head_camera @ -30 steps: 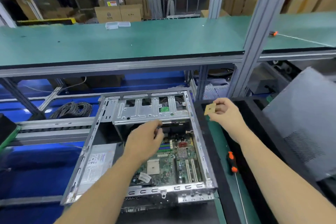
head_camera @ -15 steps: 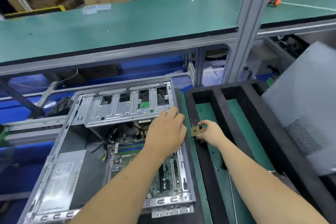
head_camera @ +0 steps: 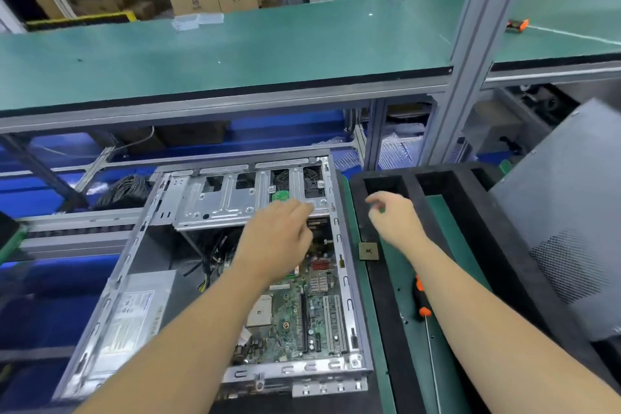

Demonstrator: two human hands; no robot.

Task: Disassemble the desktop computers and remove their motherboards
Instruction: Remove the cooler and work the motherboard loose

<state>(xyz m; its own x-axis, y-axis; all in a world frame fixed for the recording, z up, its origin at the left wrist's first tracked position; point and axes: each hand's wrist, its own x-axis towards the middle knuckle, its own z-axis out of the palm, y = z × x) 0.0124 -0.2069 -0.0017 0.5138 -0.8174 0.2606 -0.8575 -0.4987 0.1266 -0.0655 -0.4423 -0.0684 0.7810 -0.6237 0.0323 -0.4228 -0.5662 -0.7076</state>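
**Chip set down, both hands free over the open case**

Half a second ago my right hand [head_camera: 395,220] was pinching the small square chip [head_camera: 368,251]; now the chip lies on the black foam tray [head_camera: 386,312], on its inner rail just beside the case wall, and the hand has lifted clear above it with fingers loosely curled, holding nothing. My left hand [head_camera: 280,239] hovers over the upper part of the board, near the drive cage [head_camera: 235,202], fingers relaxed and empty as far as I can see; its fingertips are blurred.

The motherboard [head_camera: 302,309] sits flat in the bottom of the open computer case [head_camera: 111,292], right of the power supply [head_camera: 134,316] and a tangle of cables [head_camera: 215,262].

I judge the board light but stiff and fragile: flexing it could crack traces. I would lift by its bare edges or by the expansion slots, never the small parts or the empty socket. Any screws and cables left would need freeing first. The orange-handled screwdriver [head_camera: 420,299] lies in the tray near my right forearm.
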